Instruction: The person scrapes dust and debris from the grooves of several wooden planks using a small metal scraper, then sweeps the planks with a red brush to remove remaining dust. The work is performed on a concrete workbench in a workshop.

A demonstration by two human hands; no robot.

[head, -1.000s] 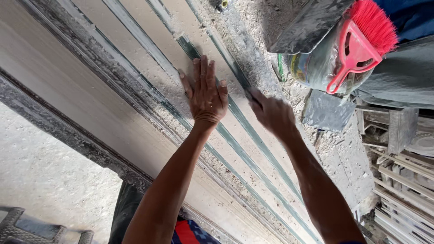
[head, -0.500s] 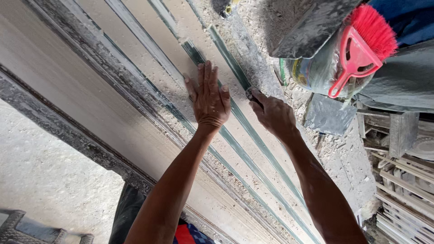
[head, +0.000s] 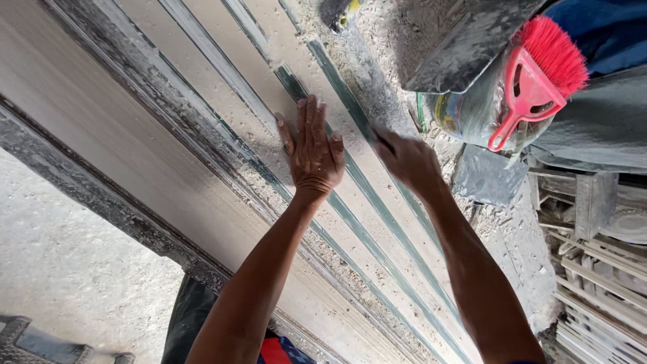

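Head view: the left hand (head: 311,154) lies flat, fingers spread, gripping nothing, pressed on the long pale strips (head: 269,101) that run from eleven o'clock to five o'clock. The right hand (head: 403,159) is curled and blurred; whether it holds a tool, I cannot tell. Loose grit on the strips could let the flat palm slide. Against the earlier frame, both hands sit slightly nearer the red brush (head: 536,84) at two o'clock.

Under your hands runs a long dusty workbench (head: 87,135) carrying pale strips (head: 202,74) with greenish edges, side by side. Sawdust (head: 397,40) lies beyond your right hand (head: 404,158); your left hand (head: 311,152) presses flat on a strip.
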